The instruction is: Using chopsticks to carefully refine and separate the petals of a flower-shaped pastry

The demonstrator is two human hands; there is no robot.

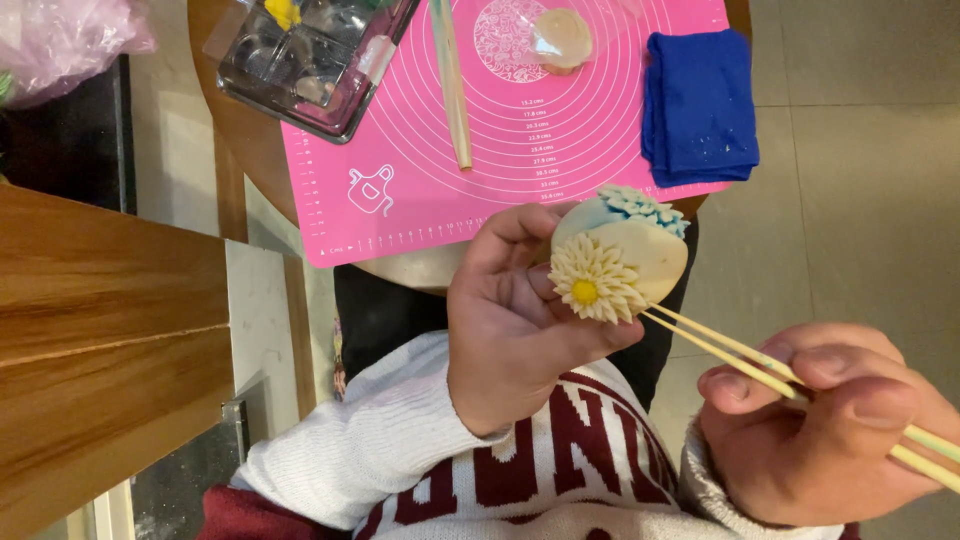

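Observation:
My left hand (510, 320) holds a round cream dough sweet (645, 255) up in front of me. The sweet carries a pale petalled flower with a yellow centre (592, 282) and a blue petalled patch (640, 205) on its far edge. My right hand (820, 420) grips a pair of thin pale sticks (730, 350), whose tips touch the sweet just beside the flower.
A pink silicone mat (500, 130) lies on a round wooden table. On the mat are a long pale stick (452, 85), a cream dough ball (562, 38) and a folded blue cloth (698, 105). A clear compartment tray (305, 65) sits at the mat's left. Wooden furniture (100, 330) stands left.

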